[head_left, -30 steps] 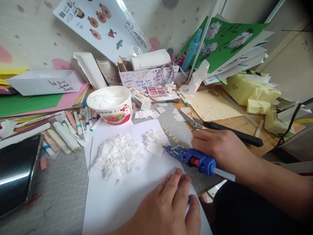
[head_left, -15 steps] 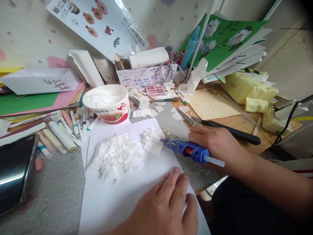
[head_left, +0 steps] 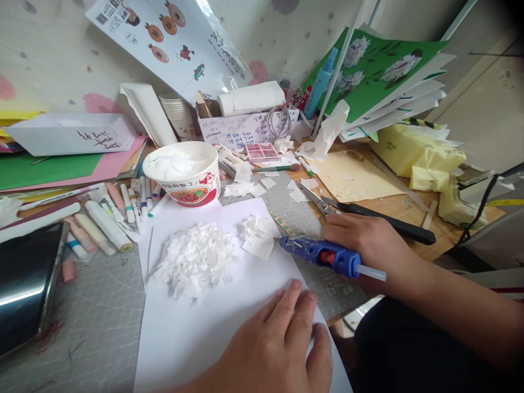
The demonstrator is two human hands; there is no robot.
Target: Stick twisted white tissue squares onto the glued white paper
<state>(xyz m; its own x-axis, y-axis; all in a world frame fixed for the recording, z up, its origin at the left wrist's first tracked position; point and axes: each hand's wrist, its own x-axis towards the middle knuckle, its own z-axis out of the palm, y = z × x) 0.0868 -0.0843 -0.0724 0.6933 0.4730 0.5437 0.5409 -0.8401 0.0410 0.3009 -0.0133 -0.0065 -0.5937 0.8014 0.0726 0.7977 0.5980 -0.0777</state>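
Note:
My right hand (head_left: 360, 237) is closed around a blue hot glue gun (head_left: 319, 254), with a clear glue stick (head_left: 370, 272) poking out of its back end. The gun's nozzle points left, close to a small clump of white paper pieces (head_left: 257, 234). My left hand (head_left: 282, 338) lies flat on a white sheet of paper (head_left: 184, 338), fingers stretched out. A large mound of crumpled white paper bits (head_left: 196, 259) sits on the same sheet, left of the small clump.
A paper bowl (head_left: 184, 174) holding white pieces stands behind the sheet. Markers (head_left: 108, 224) and a black phone (head_left: 30, 284) lie left. Scissors (head_left: 315, 196) and a black-handled tool (head_left: 388, 221) lie behind my right hand. A grey cutting mat (head_left: 98, 305) is underneath.
The glue gun and my right hand have shifted slightly right, drawing the nozzle a little away from the small clump. My left hand stays in place. The whole view has shifted slightly.

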